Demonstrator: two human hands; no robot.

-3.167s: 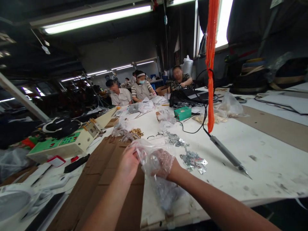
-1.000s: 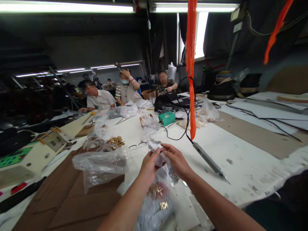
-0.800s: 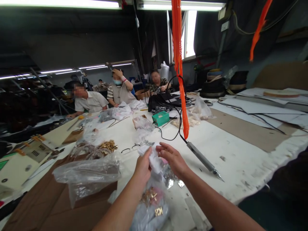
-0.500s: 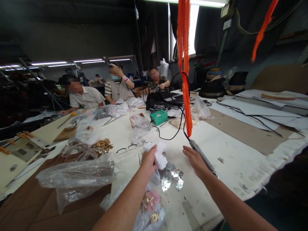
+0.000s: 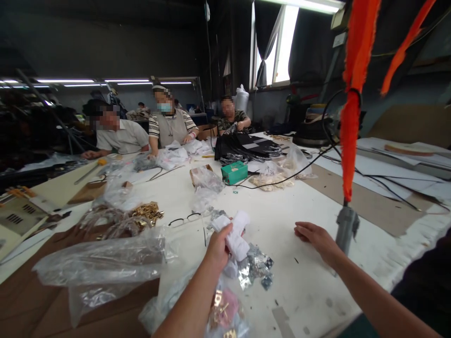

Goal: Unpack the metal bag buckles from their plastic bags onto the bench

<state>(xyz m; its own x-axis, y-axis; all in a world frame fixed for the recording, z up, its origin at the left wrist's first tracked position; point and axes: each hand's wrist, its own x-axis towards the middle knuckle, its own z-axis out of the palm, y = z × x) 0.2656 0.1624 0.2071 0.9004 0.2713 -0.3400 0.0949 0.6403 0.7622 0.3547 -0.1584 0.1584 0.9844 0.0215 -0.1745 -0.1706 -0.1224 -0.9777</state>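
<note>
My left hand [image 5: 221,243] is closed around a crumpled white wad of thin paper or cloth [image 5: 238,237]; which material it is, I cannot tell. Below the wad, a pile of small silvery metal plates [image 5: 255,265] with holes lies on the white table. To the right, my right hand [image 5: 315,238] hovers over the tabletop, fingers stretched leftward and nothing seen in them. Just beyond its wrist hangs a grey handheld power tool [image 5: 345,230], upright on a orange strap [image 5: 350,141]; the wrist and forearm hide its lower end.
Eyeglasses [image 5: 185,219], gold metal fittings [image 5: 150,211] and clear plastic bags [image 5: 102,258] lie to the left. A green box [image 5: 235,172] stands ahead, crossed by a black cable [image 5: 299,176]. Three people sit or stand across the table [image 5: 268,206]. Cardboard sheets [image 5: 373,202] lie right.
The tool has swung right and now hangs upright, apart from my right fingers. My right hand has moved right, and the view has shifted slightly. My left hand keeps the white wad.
</note>
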